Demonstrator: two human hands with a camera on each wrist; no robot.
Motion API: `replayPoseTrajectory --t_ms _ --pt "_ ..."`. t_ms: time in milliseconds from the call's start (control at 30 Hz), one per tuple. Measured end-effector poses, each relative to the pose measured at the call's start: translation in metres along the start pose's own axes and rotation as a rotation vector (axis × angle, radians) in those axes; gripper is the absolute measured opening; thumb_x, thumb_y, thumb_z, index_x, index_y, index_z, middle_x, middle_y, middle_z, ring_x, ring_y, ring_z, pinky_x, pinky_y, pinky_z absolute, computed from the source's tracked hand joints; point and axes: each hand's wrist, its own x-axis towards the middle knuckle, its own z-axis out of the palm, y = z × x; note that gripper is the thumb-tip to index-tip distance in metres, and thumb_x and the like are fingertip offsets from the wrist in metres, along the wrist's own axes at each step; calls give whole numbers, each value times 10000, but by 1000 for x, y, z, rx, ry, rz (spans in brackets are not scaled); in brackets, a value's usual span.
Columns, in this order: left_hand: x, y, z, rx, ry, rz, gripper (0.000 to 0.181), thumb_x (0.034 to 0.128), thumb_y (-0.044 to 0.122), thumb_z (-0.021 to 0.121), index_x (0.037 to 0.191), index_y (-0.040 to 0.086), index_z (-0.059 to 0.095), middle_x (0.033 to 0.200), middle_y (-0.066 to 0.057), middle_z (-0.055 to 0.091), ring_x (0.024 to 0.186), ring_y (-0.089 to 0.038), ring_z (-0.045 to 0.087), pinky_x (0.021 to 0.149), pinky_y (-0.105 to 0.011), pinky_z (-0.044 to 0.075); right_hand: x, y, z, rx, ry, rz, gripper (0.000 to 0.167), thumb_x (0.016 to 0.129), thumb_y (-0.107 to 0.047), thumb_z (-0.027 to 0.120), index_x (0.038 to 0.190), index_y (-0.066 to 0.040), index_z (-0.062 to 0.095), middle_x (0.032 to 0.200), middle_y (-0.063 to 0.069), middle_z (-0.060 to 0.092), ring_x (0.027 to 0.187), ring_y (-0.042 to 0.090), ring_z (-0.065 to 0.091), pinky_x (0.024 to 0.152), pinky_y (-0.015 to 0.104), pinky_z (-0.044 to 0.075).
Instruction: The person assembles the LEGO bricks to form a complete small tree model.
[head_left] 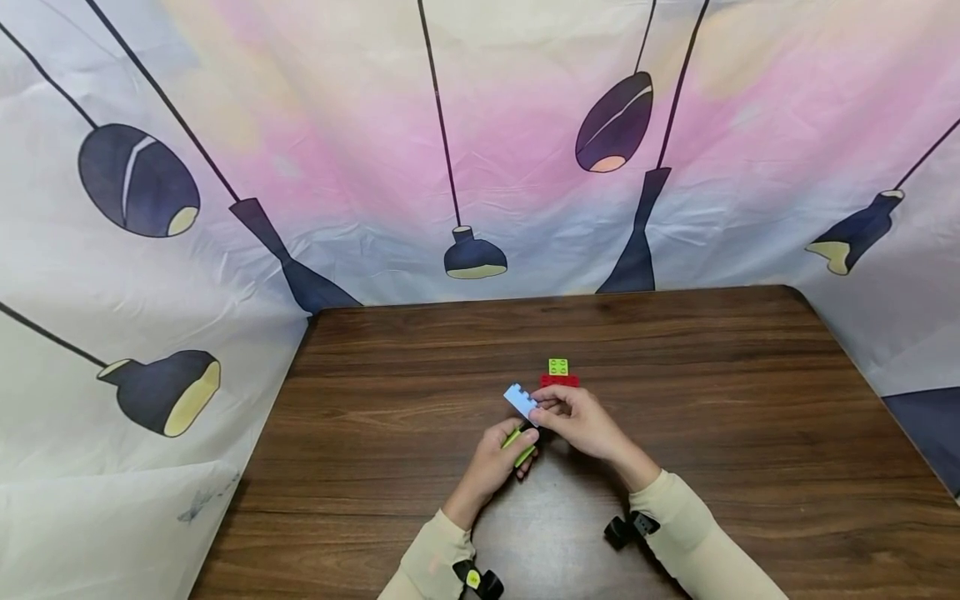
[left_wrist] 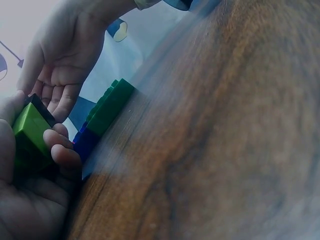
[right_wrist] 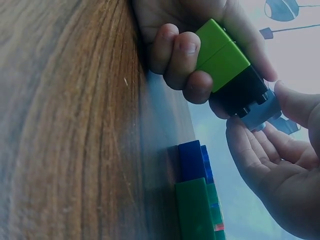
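My left fingers (right_wrist: 187, 48) curled round the green-black stack (right_wrist: 226, 69); right fingers (right_wrist: 244, 145) pinched the blue brick (head_left: 517, 398) at its twelve o'clock. I judged squaring studs (right_wrist: 262, 98) essential.

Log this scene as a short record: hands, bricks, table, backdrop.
left hand: grips a lime-and-black block stack
right hand: pinches a light blue brick
brick to stack: close together; whether joined, cannot tell
table: brown, wood-grained
on the table: red brick, lime brick, dark blue brick, green brick
backdrop: pastel cloth printed with dark lamps
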Motion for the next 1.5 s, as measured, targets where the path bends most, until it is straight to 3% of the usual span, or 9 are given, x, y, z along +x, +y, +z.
replayPoseTrajectory --t_ms 833,1033,1267,1500 --pt "2 0 -1 40 7 -39 238 1089 160 597 901 14 579 689 -15 571 552 -83 514 526 -203 475 -2 2 -2 -16 -19 7 338 1017 -105 716 1258 127 664 1095 192 738 928 201 714 787 257 589" --pt "1 -1 -1 32 2 -24 239 1087 163 598 947 -29 588 705 -28 582 568 -83 534 534 -209 492 -3 1 -5 -23 -34 -8 341 1022 -109 709 1279 110 663 1111 176 728 978 247 713 811 266 594" --pt "0 0 -1 22 18 -31 234 1076 143 615 1016 -83 609 826 -202 637 608 -95 577 546 -213 517 -2 0 -10 -69 -46 -46 337 1036 -134 698 1294 81 674 1153 161 723 1010 228 710 846 281 596" --pt "0 2 0 4 18 -20 252 1091 157 593 1068 -93 605 853 -105 647 615 -91 583 551 -213 522 -5 -6 -22 -131 -2 -59 378 1046 -184 692 1332 62 664 1198 143 729 1070 231 711 910 323 595"
